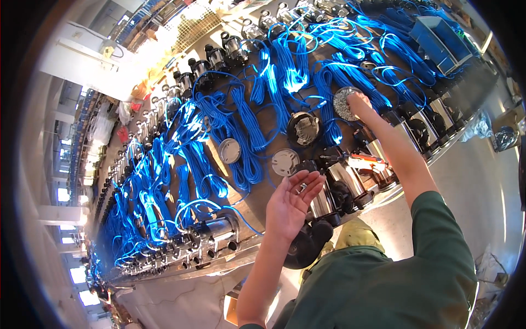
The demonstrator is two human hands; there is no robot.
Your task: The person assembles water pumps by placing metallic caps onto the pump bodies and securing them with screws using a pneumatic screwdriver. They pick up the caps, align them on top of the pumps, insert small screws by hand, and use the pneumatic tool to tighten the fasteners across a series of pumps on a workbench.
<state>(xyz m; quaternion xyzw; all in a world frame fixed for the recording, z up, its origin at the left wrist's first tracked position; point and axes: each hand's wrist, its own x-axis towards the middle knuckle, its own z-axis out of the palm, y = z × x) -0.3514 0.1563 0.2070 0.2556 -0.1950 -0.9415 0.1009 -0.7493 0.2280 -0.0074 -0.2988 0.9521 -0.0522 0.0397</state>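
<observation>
My left hand (290, 205) is palm up with its fingers slightly curled, cradling a few small shiny metal pieces (301, 188) that look like screws. Farther right, my right hand (359, 104) reaches into a round dish (341, 105) full of small silvery parts. Its fingers are bunched together over them, and what they pinch is hidden. Just beyond my left fingertips lies a pale round cover (285, 162) with holes. A steel pump-like cylinder (324, 202) lies beside that hand. Between my arms rests an orange-red power tool (366, 162).
Coiled blue cables (249, 118) cover much of the bench, with rows of steel cylinders (233, 48) along its edges. A dark round bowl (303, 129) and another pale cover (229, 151) sit among them. A blue bin (438, 44) stands at the far right.
</observation>
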